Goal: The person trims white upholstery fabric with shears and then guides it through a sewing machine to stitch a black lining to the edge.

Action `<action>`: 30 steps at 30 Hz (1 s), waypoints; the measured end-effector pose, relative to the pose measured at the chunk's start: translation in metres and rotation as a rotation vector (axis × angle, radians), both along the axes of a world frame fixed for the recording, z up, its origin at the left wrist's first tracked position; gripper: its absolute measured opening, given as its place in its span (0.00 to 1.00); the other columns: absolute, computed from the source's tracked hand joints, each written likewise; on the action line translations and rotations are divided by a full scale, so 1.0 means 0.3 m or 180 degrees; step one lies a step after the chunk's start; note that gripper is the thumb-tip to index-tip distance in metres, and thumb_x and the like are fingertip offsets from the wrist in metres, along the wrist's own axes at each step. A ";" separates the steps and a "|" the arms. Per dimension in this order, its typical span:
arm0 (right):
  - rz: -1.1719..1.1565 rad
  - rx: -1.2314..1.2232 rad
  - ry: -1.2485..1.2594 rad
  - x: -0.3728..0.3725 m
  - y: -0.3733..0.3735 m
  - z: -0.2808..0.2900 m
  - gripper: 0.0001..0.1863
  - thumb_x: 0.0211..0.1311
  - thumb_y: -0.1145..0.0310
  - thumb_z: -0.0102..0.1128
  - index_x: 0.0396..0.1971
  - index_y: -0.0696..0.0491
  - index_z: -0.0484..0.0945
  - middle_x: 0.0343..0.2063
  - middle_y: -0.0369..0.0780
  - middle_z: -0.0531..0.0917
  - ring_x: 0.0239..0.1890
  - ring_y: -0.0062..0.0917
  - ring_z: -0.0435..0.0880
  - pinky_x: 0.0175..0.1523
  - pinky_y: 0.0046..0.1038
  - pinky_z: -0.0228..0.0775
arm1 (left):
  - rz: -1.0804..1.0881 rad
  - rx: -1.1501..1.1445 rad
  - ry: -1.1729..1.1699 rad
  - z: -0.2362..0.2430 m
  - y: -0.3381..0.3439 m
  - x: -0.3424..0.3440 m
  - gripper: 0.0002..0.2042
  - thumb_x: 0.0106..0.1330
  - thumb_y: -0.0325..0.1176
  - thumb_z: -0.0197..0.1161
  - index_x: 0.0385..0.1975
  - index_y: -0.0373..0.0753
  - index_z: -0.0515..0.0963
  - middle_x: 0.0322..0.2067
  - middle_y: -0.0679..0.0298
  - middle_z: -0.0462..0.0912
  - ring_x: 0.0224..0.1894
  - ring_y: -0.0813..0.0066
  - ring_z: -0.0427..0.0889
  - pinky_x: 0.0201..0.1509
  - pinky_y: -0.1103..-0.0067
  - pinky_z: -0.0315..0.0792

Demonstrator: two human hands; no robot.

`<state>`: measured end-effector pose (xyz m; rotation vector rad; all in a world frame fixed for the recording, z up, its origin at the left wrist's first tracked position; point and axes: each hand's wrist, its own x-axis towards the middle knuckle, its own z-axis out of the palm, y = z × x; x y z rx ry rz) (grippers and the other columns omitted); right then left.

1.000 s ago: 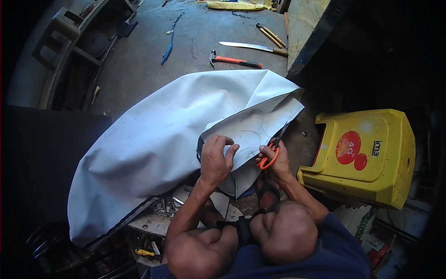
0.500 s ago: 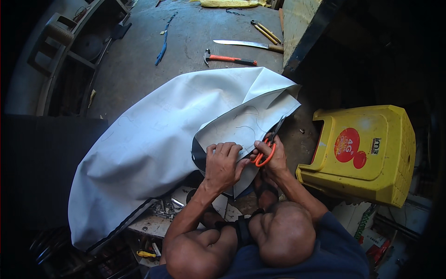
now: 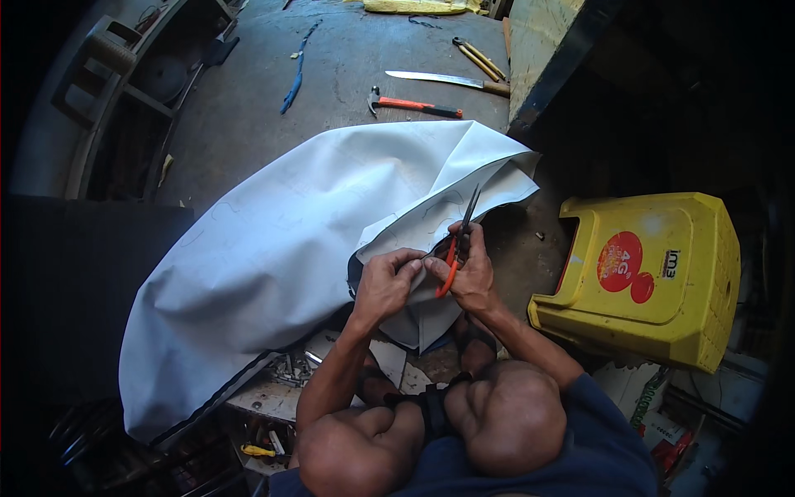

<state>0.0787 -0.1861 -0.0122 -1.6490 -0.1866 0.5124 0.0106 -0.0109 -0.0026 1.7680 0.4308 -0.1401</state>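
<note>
A large white sheet (image 3: 273, 215), smooth like vinyl and dark along its edges, spreads in front of me and drapes over my lap area. My left hand (image 3: 383, 286) is closed in a pinch on its folded, dark-lined edge. Close beside it, my right hand (image 3: 474, 277) grips orange-handled scissors (image 3: 453, 258), their dark blades pointing up and away over the sheet. The right thumb and the left fingertips nearly meet at the edge. Loose threads lie on the sheet's pale inner face. Whether the right fingers also pinch the edge is hard to make out.
Beyond the sheet lie a claw hammer (image 3: 416, 106), a long knife (image 3: 447, 80), pincers (image 3: 479, 60) and a blue twisted strip (image 3: 294, 83). A yellow plastic stool (image 3: 662, 282) lies on its side at right. Metal bits (image 3: 290, 370) sit on a board near my left knee.
My left hand has gone from lying flat-fingered on the sheet to pinching its edge. My right hand has shifted slightly left, turning the scissors more upright.
</note>
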 end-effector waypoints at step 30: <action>-0.0055 0.0635 0.0937 0.030 -0.061 0.028 0.22 0.62 0.78 0.65 0.54 0.59 0.68 0.36 0.39 0.82 0.38 0.22 0.84 0.44 0.29 0.86 | 0.0326 0.1655 -0.1013 -0.009 -0.037 -0.009 0.09 0.66 0.21 0.62 0.42 0.37 0.85 0.37 0.51 0.88 0.39 0.50 0.88 0.45 0.66 0.80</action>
